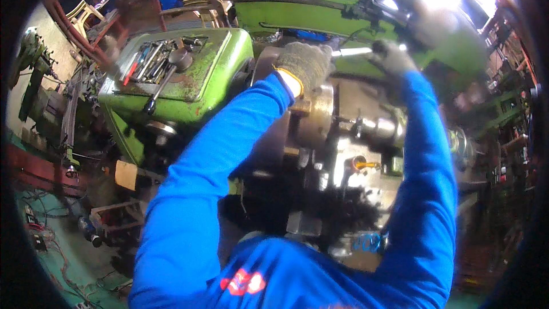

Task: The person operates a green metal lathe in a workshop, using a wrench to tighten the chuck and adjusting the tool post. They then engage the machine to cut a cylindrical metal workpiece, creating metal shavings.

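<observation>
Both my hands wear grey work gloves and reach over a lathe. My left hand (306,66) is at the top of the lathe chuck (266,64), its fingers closed; what they grip is hidden. A bright metal bar (351,52) runs from beside it to my right hand (392,57), which is closed round the bar's far end and slightly blurred. Below my left hand, a thick round metal piece (321,111) sits at the chuck, with a jaw (301,106) beside it. The lathe carriage (354,149) lies nearer to me, between my forearms.
On the left, the green headstock (220,68) carries several hand tools (154,63) and a lever (162,88). Another green machine (291,17) stands behind. A yellow-handled item (366,165) lies on the carriage. A blue coil (367,242) is near my right arm.
</observation>
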Demonstrator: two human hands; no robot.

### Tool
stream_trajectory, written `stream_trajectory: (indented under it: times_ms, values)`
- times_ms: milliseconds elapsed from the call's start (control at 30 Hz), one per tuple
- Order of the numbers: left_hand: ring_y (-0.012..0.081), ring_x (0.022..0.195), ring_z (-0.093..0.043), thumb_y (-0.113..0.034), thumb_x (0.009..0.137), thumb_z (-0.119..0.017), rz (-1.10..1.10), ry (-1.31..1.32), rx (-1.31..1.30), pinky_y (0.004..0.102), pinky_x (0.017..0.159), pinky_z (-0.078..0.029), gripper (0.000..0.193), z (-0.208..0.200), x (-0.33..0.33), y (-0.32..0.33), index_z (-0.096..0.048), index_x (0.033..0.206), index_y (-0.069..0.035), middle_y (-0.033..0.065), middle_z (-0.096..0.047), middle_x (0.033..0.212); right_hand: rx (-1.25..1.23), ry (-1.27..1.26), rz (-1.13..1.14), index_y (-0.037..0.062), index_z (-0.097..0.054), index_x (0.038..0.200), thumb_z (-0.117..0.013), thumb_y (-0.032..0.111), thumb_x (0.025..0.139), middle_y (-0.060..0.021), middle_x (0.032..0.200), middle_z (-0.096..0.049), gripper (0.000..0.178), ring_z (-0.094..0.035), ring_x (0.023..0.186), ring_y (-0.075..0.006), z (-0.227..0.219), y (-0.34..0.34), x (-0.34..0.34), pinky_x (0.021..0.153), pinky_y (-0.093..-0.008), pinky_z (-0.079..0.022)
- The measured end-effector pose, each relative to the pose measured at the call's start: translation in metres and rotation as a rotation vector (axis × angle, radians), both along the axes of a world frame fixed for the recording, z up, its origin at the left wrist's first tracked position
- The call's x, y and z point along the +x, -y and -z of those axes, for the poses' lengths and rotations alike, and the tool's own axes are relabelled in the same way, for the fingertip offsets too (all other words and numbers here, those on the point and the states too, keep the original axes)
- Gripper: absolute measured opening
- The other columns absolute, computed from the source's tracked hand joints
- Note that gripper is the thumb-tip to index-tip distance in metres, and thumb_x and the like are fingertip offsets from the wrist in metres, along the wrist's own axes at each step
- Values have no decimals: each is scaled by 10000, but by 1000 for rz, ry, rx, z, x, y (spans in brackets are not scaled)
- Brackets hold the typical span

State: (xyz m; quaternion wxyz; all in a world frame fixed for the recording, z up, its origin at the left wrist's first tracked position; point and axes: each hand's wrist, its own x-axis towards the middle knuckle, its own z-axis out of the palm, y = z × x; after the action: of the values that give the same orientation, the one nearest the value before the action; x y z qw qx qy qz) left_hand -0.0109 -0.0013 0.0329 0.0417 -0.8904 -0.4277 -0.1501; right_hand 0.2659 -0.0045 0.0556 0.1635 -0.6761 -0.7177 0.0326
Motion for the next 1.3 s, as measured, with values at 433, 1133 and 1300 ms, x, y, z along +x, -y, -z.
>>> stream_trajectory:
  times_ms: [433,1133,1300]
  values:
    - [359,948,-705,-250,836,-569,145,-133,-31,510,836,-546,260,10,-20,-75,-722,1011,-133,149,-731,1031,-65,333,352,81,-630,1061,-623,491,911,-204,1011,-691,437,-659,967,-403,-24,156,-11,820,-507,-506]
    - [312,848,-726,-272,837,-598,506,-232,97,468,725,-566,213,11,-14,-85,-775,919,-186,125,-743,874,-226,324,788,142,-668,1101,-551,586,936,-207,972,-700,488,-657,926,-432,-22,270,-110,800,-518,-501]
    - [302,960,-711,-282,857,-602,284,-203,139,480,834,-537,211,10,-15,-67,-779,922,-188,90,-750,975,-298,322,719,136,-646,1152,-502,622,949,-205,1006,-703,547,-659,964,-424,-25,266,-93,825,-508,-505]
